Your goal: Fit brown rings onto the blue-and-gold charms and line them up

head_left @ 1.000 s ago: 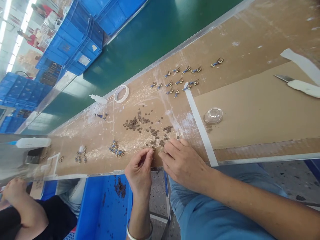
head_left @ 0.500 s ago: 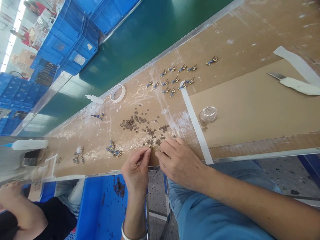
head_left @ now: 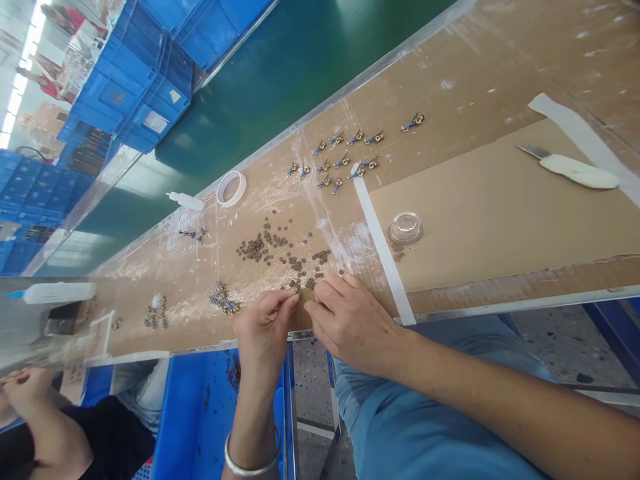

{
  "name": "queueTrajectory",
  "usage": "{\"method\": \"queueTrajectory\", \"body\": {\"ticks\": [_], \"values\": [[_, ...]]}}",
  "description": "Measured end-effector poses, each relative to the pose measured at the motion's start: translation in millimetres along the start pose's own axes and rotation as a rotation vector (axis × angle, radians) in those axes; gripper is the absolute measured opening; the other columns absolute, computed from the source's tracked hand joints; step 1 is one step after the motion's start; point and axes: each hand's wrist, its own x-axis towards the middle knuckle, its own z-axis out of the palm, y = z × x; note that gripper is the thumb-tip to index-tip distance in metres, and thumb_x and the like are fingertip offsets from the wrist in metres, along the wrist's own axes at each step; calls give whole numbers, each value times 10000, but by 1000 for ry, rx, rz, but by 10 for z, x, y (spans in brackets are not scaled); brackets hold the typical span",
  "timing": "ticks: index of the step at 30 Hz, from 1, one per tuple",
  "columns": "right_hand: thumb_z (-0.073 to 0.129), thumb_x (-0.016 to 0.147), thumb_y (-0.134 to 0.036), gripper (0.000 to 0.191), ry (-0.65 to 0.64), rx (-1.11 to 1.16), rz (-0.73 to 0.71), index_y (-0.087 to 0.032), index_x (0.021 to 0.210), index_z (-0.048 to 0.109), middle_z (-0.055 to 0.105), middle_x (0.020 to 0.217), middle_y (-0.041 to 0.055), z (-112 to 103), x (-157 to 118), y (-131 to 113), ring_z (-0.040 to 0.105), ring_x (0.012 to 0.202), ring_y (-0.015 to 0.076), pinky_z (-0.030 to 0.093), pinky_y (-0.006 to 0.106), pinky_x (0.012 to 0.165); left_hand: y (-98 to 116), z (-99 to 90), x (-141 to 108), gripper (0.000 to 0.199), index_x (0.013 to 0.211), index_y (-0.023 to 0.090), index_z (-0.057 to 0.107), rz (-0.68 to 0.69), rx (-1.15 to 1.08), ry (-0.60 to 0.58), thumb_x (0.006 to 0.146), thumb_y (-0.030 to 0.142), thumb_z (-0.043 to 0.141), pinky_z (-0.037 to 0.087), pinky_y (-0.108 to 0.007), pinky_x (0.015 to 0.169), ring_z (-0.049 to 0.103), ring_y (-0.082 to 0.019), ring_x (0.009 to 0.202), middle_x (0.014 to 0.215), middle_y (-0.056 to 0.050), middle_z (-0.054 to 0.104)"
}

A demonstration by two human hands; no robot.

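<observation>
My left hand (head_left: 265, 327), below a bracelet-free stretch of wrist, pinches something too small to make out at the table's front edge. Close on its right, my right hand (head_left: 345, 313) has its fingers curled together; whatever they hold is hidden. Small brown discs (head_left: 255, 249) lie scattered on the brown table (head_left: 265, 200) just beyond both hands. Farther back, several small blue and yellow figures (head_left: 341, 160) lie in loose rows. A cluster of similar figures (head_left: 223, 299) is left of my left hand.
White tape roll (head_left: 231, 189) and small bottle (head_left: 186, 201) lie back left. Right of the tape strip (head_left: 383, 247) are a clear round dish (head_left: 405, 228) and a knife (head_left: 575, 170). Blue bin (head_left: 195, 407) below; another person's arm (head_left: 45, 407) at lower left.
The whole view has shifted slightly, so the table items appear a little farther left. Both hands stay close together at the edge, still with closed fingers.
</observation>
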Motion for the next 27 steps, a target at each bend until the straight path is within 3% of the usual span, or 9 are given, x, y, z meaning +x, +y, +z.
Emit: {"method": "queueTrajectory", "body": {"ticks": [8,11,17,19,22,27], "values": [[505,908,-136,98,-27,-14,-2,-125,873,597,519,870,80,-3,5,-5,411,852,226,296,362,720,-49,26,-38,83,776,233,786,-154,-178,33,729,297,761,590,-307,684,717,-191,722,784,-16,782],[504,907,-132,102,-27,-23,3,-124,864,596,515,858,79,2,13,-7,414,849,229,292,360,705,-16,25,-54,69,775,228,777,-82,-117,30,767,280,732,582,-298,685,708,-182,716,772,-16,771],[498,905,-111,123,4,-38,2,-130,833,595,510,829,72,1,11,-8,407,826,222,287,354,698,77,29,-74,112,821,231,761,211,79,22,855,234,654,562,-272,683,704,-171,743,797,-22,760],[497,905,-113,131,4,-32,9,-136,817,592,513,826,70,-5,7,-8,406,818,218,287,356,700,77,37,-68,112,826,238,764,232,88,21,854,236,655,560,-268,675,707,-172,745,800,-24,762],[500,906,-120,141,9,-2,35,-147,797,586,521,825,69,-13,-2,-9,412,816,215,294,360,708,56,35,-61,81,789,240,776,106,-4,24,811,260,701,568,-278,666,709,-179,717,774,-20,768],[470,941,-118,184,77,85,61,-155,829,611,545,804,52,-7,0,-12,457,795,195,335,347,705,79,-17,-151,97,793,220,794,-304,-410,172,720,284,801,588,-276,642,699,-163,638,684,-5,764]]}}
